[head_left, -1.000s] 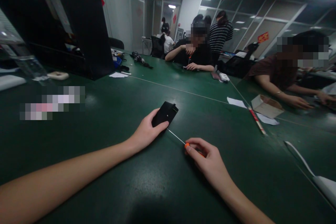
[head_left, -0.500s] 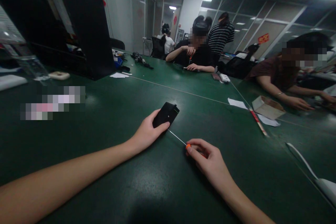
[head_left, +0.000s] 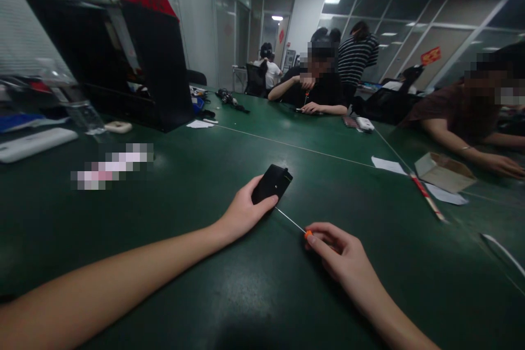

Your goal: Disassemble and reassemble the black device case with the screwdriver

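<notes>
My left hand [head_left: 248, 210] is closed round a black box-shaped device [head_left: 270, 183], its thumb lying along the near edge. One small bright dot, perhaps a screw, shows on the device's face. In my right hand [head_left: 338, 249] is a screwdriver [head_left: 308, 234] with an orange handle, pinched between thumb and fingers. Its thin metal shaft runs up and left to the device's near side, by my left thumb. Whether the tip touches the device or sits in a screw I cannot tell. Both hands are low over the green table [head_left: 197, 290].
A black open-fronted box [head_left: 159, 65] and a clear bottle [head_left: 84, 112] stand at the left. Toward the right lie an open carton [head_left: 445, 172], papers [head_left: 388, 165] and a red-and-cream stick [head_left: 429, 199]. Co-workers sit across the table and at the right.
The whole view has shifted, so everything appears further right. My hands keep the same hold on the device and the screwdriver, with little change between them.
</notes>
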Tool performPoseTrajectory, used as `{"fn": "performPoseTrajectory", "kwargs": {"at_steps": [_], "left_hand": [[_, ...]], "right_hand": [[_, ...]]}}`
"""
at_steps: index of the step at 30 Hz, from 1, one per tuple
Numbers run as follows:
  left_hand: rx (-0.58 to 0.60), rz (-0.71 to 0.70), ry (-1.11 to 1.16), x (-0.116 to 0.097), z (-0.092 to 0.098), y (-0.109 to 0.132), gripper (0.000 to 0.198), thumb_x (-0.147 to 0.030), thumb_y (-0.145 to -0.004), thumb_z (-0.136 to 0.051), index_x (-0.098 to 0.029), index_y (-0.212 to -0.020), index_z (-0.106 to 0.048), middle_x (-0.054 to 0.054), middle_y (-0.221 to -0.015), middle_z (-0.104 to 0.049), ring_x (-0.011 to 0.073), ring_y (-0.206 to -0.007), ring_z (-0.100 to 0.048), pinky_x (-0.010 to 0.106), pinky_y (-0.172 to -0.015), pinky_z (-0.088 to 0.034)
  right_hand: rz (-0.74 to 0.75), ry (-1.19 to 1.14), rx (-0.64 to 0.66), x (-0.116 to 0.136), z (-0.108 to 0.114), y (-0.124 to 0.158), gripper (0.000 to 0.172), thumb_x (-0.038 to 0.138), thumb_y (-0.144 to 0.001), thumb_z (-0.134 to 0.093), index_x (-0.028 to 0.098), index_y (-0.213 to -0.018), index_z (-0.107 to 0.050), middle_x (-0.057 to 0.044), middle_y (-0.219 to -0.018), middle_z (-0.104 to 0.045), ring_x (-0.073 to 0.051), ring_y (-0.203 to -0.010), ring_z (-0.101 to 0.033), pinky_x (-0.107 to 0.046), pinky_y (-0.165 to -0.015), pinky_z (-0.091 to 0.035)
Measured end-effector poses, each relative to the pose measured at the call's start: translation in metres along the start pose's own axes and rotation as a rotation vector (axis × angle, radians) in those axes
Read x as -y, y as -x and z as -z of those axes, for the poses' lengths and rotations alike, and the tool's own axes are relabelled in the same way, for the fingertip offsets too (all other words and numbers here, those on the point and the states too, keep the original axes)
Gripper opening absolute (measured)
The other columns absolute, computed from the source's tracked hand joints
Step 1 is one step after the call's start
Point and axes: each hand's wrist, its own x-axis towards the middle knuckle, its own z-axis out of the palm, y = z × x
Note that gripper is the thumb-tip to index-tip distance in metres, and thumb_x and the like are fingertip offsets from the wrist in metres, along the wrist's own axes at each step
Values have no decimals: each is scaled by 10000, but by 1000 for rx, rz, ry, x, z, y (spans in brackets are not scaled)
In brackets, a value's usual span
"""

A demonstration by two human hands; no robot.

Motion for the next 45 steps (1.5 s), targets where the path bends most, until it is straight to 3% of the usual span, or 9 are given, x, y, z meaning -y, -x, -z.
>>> {"fn": "performPoseTrajectory", "kwargs": {"at_steps": [7, 14, 21, 26, 33, 37, 45], "left_hand": [[-6, 2, 16, 0, -1, -1, 473, -341, -837, -663, -169, -1267, -569, 72, -1217, -667, 230, -1125, -613, 339, -990, -462], [-24, -19, -36, 0, -2, 0, 501, -318, -833, -663, -173, -1298, -549, 73, -1254, -653, 232, -1162, -596, 349, -1020, -446], [-28, -54, -160, -7, -4, 5, 518, -316, -832, -649, -180, -1317, -530, 85, -1278, -641, 240, -1171, -600, 362, -1024, -453], [-48, 10, -227, -1, -3, 6, 574, -413, -828, -642, -181, -1338, -517, 103, -1309, -624, 289, -1213, -578, 442, -1056, -430], [-22, -7, -230, 5, -3, 4, 576, -436, -840, -624, -184, -1346, -508, 116, -1311, -622, 294, -1211, -583, 473, -1057, -431], [-27, -17, -241, 2, -3, 5, 563, -415, -834, -635, -181, -1334, -521, 116, -1308, -626, 288, -1206, -588, 455, -1051, -439], [-25, -18, -247, 2, -3, 5, 562, -417, -835, -633, -172, -1328, -521, 123, -1291, -633, 289, -1176, -604, 458, -1034, -452]], "right_hand": [[-35, 33, -22, 6, 1, 2, 439, 549, -763, -669, 167, -980, -657, -48, -771, -686, -103, -466, -469, -244, -417, -284], [1, 60, -55, 5, -3, 1, 419, 532, -744, -695, 170, -956, -681, -65, -816, -707, -165, -628, -589, -245, -466, -351], [-20, 10, -70, 0, -4, 2, 439, 524, -803, -630, 159, -1037, -699, -51, -773, -697, -101, -473, -441, -229, -405, -270], [68, 12, -104, -4, -8, 6, 341, 446, -791, -690, 156, -968, -718, -47, -800, -678, -120, -573, -520, -217, -464, -353], [83, 36, -96, -1, -7, 7, 356, 443, -825, -667, 149, -1018, -720, -58, -815, -710, -147, -618, -573, -244, -518, -404], [65, 25, -60, 0, -7, 6, 353, 438, -855, -627, 136, -1015, -716, -63, -798, -720, -117, -553, -517, -236, -486, -376], [40, 26, -92, -1, -8, 7, 408, 477, -747, -717, 152, -993, -695, -43, -855, -672, -89, -479, -492, -220, -399, -380]]}}
